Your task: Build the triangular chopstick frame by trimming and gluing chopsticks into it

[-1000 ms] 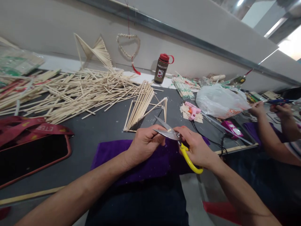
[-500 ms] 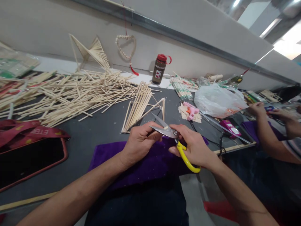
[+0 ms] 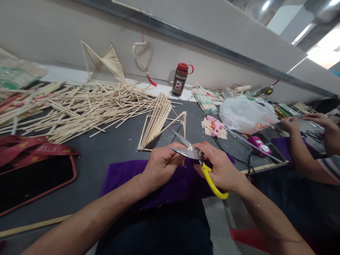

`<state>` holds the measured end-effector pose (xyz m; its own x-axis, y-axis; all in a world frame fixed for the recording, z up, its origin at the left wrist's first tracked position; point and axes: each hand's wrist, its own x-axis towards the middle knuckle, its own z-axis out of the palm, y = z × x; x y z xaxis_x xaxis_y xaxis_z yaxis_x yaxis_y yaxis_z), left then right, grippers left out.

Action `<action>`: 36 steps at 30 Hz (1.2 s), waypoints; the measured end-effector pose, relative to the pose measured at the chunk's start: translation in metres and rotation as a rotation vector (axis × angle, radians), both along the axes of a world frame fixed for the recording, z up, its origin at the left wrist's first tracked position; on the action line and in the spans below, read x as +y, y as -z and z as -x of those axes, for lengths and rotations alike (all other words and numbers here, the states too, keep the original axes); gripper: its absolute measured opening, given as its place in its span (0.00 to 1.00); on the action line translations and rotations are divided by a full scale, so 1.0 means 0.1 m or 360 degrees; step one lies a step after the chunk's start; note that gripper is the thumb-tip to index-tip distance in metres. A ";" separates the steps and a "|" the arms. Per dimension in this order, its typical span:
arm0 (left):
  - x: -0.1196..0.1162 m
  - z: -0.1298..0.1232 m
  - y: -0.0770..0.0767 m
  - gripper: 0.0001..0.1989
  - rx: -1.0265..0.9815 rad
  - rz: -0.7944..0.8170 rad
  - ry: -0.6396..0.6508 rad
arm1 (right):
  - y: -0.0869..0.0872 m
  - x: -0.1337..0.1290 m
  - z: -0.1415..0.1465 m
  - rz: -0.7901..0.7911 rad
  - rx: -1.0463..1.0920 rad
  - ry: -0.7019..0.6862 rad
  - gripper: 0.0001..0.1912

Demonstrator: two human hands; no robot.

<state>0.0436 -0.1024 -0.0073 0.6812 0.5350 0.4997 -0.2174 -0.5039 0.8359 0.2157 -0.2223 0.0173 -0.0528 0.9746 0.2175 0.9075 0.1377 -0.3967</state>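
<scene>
Sticks heaped across dark grey tabletop [image 3: 98, 148].

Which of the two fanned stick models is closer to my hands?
The model on the dark tabletop, just beyond your left hand; the other stands back by the wall.

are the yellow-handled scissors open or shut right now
Open: the blades of the yellow-handled scissors spread apart in a V, with a pale piece between them near the pivot.
</scene>
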 end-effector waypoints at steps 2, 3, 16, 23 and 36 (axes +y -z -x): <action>0.00 0.00 0.00 0.12 0.0001 -0.0018 -0.0001 | 0.02 0.01 -0.01 -0.0024 -0.0025 -0.0011 0.26; 0.00 0.00 0.00 0.11 -0.0003 -0.0029 -0.0002 | 0.03 0.02 -0.02 -0.0033 -0.0041 -0.0019 0.26; 0.04 -0.01 0.05 0.04 0.0053 0.0180 -0.0034 | 0.09 0.03 -0.06 -0.0117 -0.0094 0.0039 0.28; 0.02 0.03 0.04 0.08 0.0088 0.0148 0.0035 | 0.03 0.00 -0.04 -0.0061 -0.0172 0.0038 0.35; -0.03 -0.03 0.07 0.11 -0.0090 -0.0136 -0.0006 | 0.07 -0.03 0.00 0.0012 0.0013 0.0012 0.26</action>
